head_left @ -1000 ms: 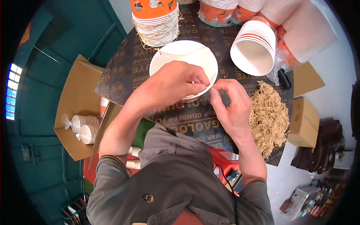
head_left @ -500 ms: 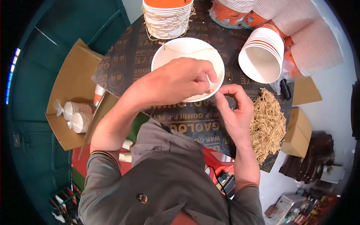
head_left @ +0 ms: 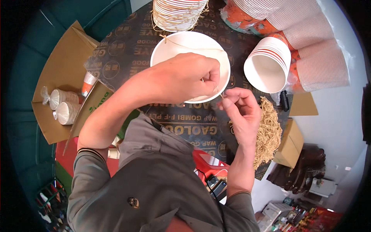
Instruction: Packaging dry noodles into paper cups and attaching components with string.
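A white paper tub [head_left: 189, 39] stands mouth up on the dark printed table, with a thin tan string [head_left: 210, 49] across its opening and a knot at its far left rim. My left hand [head_left: 187, 75] reaches over the tub, fingers closed in a pinch on the string near the right inner wall. My right hand [head_left: 244, 110] is just outside the near right rim, thumb and forefinger pinched on the string's end. The fingers partly hide the string between the hands. A heap of loose tan strings [head_left: 268, 133] lies beside my right hand.
Beyond the tub stands a stack of tubs wound with string [head_left: 179, 17]. Nested tubs [head_left: 267, 63] lie tipped at right, before plastic-wrapped stacks [head_left: 315, 42] and a small black object [head_left: 285, 101]. An open cardboard box [head_left: 54, 89] holding bagged tubs is at left.
The view has shifted, so most things sit a little differently in it. My right fingertips have drawn slightly away from the rim, and string now shows between the hands.
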Demonstrator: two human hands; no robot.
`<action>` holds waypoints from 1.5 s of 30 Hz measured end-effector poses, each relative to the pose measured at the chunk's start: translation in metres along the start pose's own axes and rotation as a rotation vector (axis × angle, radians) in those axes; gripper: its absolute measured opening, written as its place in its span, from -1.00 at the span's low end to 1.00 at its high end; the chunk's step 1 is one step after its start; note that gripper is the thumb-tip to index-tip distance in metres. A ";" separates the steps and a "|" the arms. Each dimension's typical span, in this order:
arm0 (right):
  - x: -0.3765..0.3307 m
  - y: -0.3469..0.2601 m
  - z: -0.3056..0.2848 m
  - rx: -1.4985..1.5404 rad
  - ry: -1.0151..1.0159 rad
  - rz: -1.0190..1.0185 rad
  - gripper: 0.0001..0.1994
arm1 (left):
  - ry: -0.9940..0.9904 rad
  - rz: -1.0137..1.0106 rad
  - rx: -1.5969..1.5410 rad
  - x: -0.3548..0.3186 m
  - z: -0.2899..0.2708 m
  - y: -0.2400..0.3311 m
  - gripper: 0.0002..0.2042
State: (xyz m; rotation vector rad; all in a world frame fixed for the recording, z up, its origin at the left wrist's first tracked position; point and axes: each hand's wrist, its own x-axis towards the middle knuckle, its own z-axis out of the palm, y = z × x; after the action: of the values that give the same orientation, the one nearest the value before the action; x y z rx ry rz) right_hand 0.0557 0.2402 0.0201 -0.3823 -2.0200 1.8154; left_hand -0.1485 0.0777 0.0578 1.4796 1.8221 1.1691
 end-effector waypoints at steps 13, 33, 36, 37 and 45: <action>0.018 -0.069 -0.018 -1.186 -0.110 -0.674 -0.80 | -0.078 0.001 -0.140 -0.004 0.000 0.005 -0.86; 0.013 -0.035 0.001 -0.338 -0.026 -0.123 -0.91 | 0.069 -0.044 -0.550 -0.002 0.019 0.006 -0.78; 0.014 -0.036 0.003 -0.350 -0.020 -0.100 -0.89 | -0.036 -0.050 -0.442 -0.001 0.010 0.009 -0.80; 0.015 -0.036 0.003 -0.361 -0.014 -0.091 -0.88 | -0.039 -0.049 -0.436 -0.001 0.009 0.010 -0.80; 0.017 -0.037 -0.001 -0.261 0.001 -0.160 -0.88 | 0.008 -0.110 -0.591 -0.006 0.017 0.016 -0.66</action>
State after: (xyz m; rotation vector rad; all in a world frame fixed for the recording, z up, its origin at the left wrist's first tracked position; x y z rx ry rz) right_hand 0.0432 0.2442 0.0583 -0.2845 -2.2252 1.4619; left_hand -0.1250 0.0778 0.0622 1.0202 1.3671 1.4893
